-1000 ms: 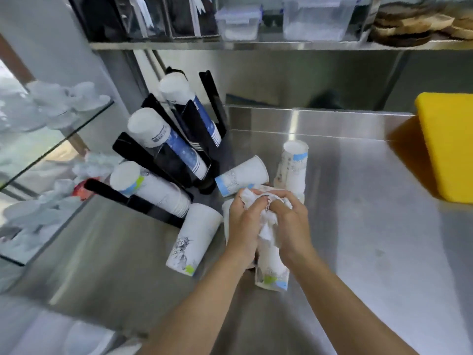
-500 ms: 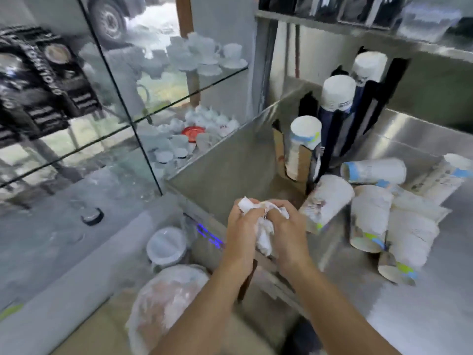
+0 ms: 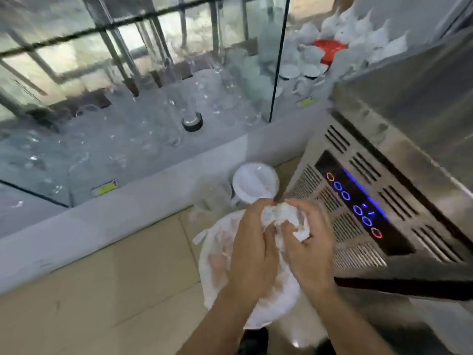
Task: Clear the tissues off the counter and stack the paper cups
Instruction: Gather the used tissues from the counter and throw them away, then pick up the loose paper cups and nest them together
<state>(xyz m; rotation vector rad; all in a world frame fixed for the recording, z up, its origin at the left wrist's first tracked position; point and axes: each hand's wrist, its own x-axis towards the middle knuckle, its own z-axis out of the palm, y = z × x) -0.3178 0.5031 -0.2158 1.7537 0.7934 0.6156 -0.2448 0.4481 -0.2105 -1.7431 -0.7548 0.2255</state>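
Observation:
A crumpled wad of white tissues [image 3: 277,216] is squeezed between my two hands. My left hand [image 3: 252,249] wraps its left side and my right hand [image 3: 309,248] closes over its right side. Both hands hover above a bin lined with a white plastic bag [image 3: 217,262] on the floor beside the counter. The paper cups and the counter top are out of view.
A steel cabinet front with vents and a lit blue-and-red control panel [image 3: 355,203] stands at right. A white round lid [image 3: 254,183] sits behind the bin. A glass display case [image 3: 153,111] with glassware and white cups fills the left and back. Beige floor tiles [image 3: 102,290] lie at lower left.
My view has swung left and down from the counter to the floor. Both hands carried the tissue wad off the counter and now hold it over the lined bin.

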